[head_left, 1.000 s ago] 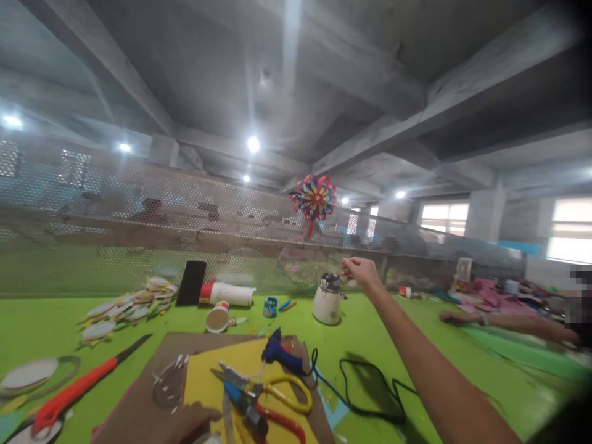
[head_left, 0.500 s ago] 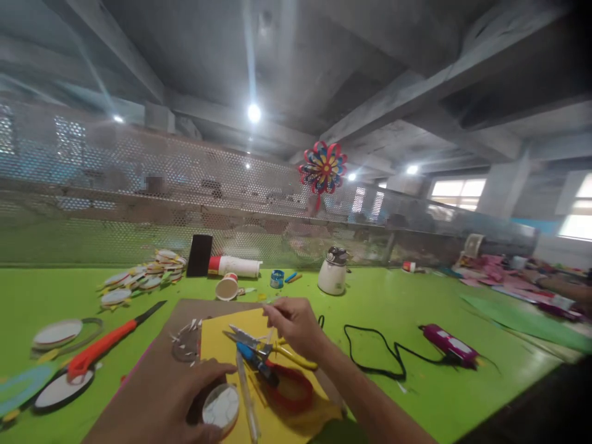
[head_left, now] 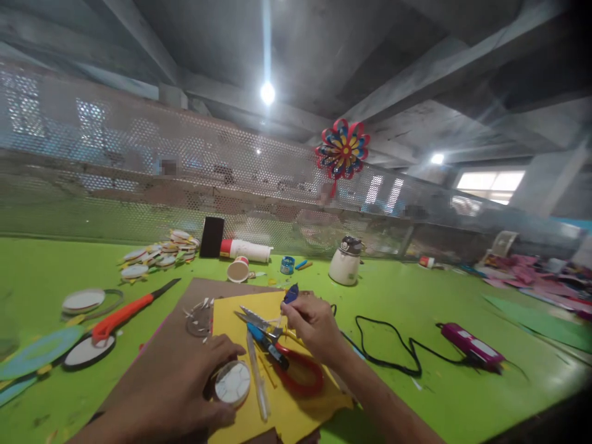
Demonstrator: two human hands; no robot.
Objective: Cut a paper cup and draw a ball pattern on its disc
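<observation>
My left hand (head_left: 198, 385) curls round a small white disc (head_left: 232, 383) with thin lines drawn on it, thumb and fingers at its edge. My right hand (head_left: 319, 324) is pinched closed, and a small dark blue piece (head_left: 291, 294) sticks up from its fingertips; its exact kind is unclear. Below that hand, scissors with red handles (head_left: 303, 376), pliers with yellow handles (head_left: 295, 337), a blue pen-like tool (head_left: 261, 342) and a clear pen (head_left: 259, 376) lie on a yellow sheet (head_left: 226, 314). A clear ring with white bits (head_left: 200, 317) lies left of the sheet.
Left are an orange-handled knife (head_left: 123, 316), several decorated discs (head_left: 160, 256) and blue paper rings (head_left: 44, 351). Behind stand a phone (head_left: 212, 237), paper cups (head_left: 238, 269), a blue jar (head_left: 287, 265) and a white pot (head_left: 345, 265). A purple power strip (head_left: 470, 347) with black cord lies right.
The view has shifted, so things appear farther right and higher. The dark blue piece now shows at my right fingertips. My left hand stays at the disc.
</observation>
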